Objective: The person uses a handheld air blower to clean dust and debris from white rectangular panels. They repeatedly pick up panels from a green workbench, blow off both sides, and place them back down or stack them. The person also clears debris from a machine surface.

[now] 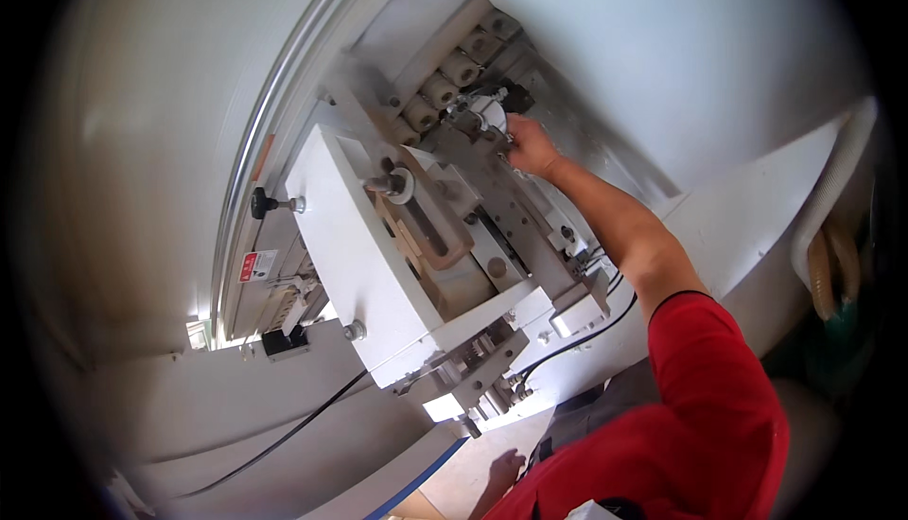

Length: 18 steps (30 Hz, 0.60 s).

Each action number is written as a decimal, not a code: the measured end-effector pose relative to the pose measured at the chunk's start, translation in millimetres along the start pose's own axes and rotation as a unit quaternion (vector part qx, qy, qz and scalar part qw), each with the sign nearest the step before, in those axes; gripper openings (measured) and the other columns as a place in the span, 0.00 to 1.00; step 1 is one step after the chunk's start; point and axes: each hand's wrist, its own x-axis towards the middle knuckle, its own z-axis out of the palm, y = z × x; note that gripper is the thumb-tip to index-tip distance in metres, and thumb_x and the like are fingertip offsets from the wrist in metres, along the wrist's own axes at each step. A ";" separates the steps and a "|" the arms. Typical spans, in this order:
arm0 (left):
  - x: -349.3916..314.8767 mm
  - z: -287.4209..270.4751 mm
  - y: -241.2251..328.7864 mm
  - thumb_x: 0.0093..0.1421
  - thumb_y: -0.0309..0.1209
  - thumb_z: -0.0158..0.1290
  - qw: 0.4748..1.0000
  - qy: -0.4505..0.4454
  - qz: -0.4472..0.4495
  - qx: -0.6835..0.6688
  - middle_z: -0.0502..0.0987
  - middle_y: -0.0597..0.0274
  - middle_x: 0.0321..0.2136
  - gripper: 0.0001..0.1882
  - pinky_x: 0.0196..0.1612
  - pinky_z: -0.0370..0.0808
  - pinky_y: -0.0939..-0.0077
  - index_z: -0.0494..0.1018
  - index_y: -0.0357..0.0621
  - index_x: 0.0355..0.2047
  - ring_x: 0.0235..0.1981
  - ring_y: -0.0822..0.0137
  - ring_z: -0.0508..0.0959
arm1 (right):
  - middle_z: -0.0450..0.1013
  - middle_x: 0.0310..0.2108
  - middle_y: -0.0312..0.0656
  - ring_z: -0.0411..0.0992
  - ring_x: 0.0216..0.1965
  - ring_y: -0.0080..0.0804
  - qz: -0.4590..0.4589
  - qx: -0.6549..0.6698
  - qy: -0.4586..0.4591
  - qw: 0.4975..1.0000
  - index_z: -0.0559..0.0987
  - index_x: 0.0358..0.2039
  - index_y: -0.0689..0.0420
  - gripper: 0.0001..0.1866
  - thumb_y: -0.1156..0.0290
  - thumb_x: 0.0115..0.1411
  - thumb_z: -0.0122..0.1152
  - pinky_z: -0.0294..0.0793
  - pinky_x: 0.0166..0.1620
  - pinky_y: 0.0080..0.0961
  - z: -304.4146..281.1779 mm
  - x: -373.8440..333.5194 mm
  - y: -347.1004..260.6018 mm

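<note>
My right hand (532,146) reaches into the open machine with its fingers closed at a small metal assembly (478,121). A pale, rounded piece (494,113) shows just beyond the fingertips. What the fingers grip is hidden by the hand. Beside it runs a long grey metal block (511,203) with holes and bolts. Low in the picture, my left hand (506,470) hangs in shadow close to my body, away from the machine parts; its fingers are too dark to read.
Several pale rollers (461,70) line the back. A white housing (355,255) with a dark slotted bracket (430,222) juts out left of my arm. A black knob (265,204) sticks out farther left. Black cables (577,354) loop below, and a ribbed hose (832,189) hangs at right.
</note>
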 end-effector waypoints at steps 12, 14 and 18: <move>44.8 -60.5 10.1 0.59 0.40 0.54 0.998 -0.007 0.043 -0.051 0.83 0.55 0.35 0.29 0.42 0.76 0.76 0.69 0.30 0.55 0.38 0.69 0.81 | 0.64 0.60 0.47 0.63 0.59 0.52 0.327 -0.320 -0.013 0.889 0.70 0.59 0.49 0.31 0.69 0.51 0.63 0.65 0.60 0.38 -81.1 -195.2 -38.1; 53.5 -63.6 2.9 0.59 0.39 0.54 0.998 -0.001 0.053 -0.026 0.82 0.55 0.34 0.28 0.41 0.76 0.75 0.69 0.29 0.54 0.37 0.68 0.82 | 0.64 0.60 0.47 0.65 0.57 0.51 0.206 -0.115 0.057 0.970 0.66 0.62 0.53 0.34 0.65 0.54 0.64 0.65 0.60 0.35 -63.6 -129.8 -35.5; 52.2 -78.4 31.8 0.61 0.35 0.53 0.996 0.022 0.067 -0.056 0.82 0.53 0.35 0.25 0.37 0.77 0.74 0.68 0.28 0.53 0.35 0.66 0.82 | 0.71 0.50 0.52 0.71 0.47 0.43 0.236 0.224 0.012 0.945 0.74 0.49 0.58 0.20 0.68 0.55 0.61 0.72 0.48 0.32 -7.4 -27.9 -38.5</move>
